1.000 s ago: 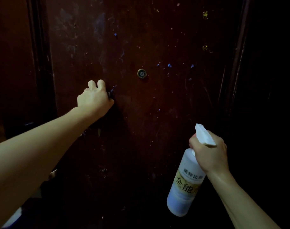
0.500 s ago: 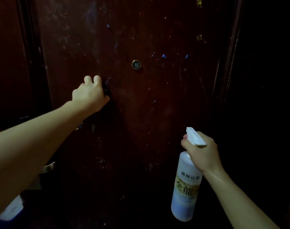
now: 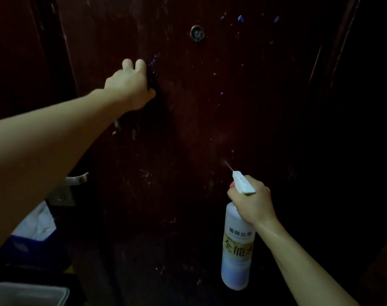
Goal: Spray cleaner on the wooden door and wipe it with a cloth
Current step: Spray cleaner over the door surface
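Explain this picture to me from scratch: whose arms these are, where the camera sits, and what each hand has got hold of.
There is no machine here. A person wears one wide-angle camera on the head, so you look forward and down along their own two bare arms.

In front is a dark reddish wooden door, scuffed and flecked with small blue spots, with a round peephole near the top and a metal door handle low on the left.

The left hand is pressed to the door with its fingers curled round something dark, probably the cloth; it is too dim to be sure.

The right hand grips a white spray bottle with a yellow label. A thin mist leaves its nozzle toward the door.
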### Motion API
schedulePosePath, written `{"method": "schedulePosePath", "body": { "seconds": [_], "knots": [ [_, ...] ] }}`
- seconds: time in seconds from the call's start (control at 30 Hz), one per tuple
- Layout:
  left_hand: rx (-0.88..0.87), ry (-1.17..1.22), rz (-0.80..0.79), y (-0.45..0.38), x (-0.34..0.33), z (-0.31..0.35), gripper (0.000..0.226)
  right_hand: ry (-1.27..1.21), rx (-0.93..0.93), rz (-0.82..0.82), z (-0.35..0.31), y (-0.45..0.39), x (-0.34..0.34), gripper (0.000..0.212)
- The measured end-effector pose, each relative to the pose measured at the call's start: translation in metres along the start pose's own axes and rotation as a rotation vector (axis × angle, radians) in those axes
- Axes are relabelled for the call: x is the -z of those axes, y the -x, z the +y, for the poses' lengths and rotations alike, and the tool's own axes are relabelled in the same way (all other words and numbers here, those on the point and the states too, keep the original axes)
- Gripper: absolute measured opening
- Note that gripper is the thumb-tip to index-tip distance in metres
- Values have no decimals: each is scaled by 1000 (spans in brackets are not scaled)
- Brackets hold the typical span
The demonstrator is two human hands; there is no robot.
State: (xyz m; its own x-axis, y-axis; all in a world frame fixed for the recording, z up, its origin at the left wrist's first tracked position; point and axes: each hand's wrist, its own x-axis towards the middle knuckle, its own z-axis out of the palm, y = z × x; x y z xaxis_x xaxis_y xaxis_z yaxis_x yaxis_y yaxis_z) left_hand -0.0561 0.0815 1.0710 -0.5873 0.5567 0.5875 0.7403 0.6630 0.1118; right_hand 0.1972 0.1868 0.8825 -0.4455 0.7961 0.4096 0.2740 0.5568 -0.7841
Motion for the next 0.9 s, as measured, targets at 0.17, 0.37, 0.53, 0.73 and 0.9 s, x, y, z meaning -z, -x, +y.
{"method": "schedulePosePath", "body": {
  "seconds": [0.17, 0.37, 0.53, 0.73, 0.9],
  "knots": [
    [-25, 2, -9, 4, -5, -4, 51, 49, -17, 2, 16, 12, -16, 24],
    [-54, 28, 13, 13, -20, -8, 48, 50, -51, -22, 30, 20, -29, 10],
    [-85, 63, 42, 21, -35, -13, 45, 27, -68, 18, 33, 25, -41, 18],
    [-112, 97, 68, 30, -49, -18, 41, -9, -55, -19, 31, 29, -55, 10],
    [-163, 104, 93, 32, -56, -24, 39, 59, -20, -34, 31, 33, -65, 15]
  ]
}}
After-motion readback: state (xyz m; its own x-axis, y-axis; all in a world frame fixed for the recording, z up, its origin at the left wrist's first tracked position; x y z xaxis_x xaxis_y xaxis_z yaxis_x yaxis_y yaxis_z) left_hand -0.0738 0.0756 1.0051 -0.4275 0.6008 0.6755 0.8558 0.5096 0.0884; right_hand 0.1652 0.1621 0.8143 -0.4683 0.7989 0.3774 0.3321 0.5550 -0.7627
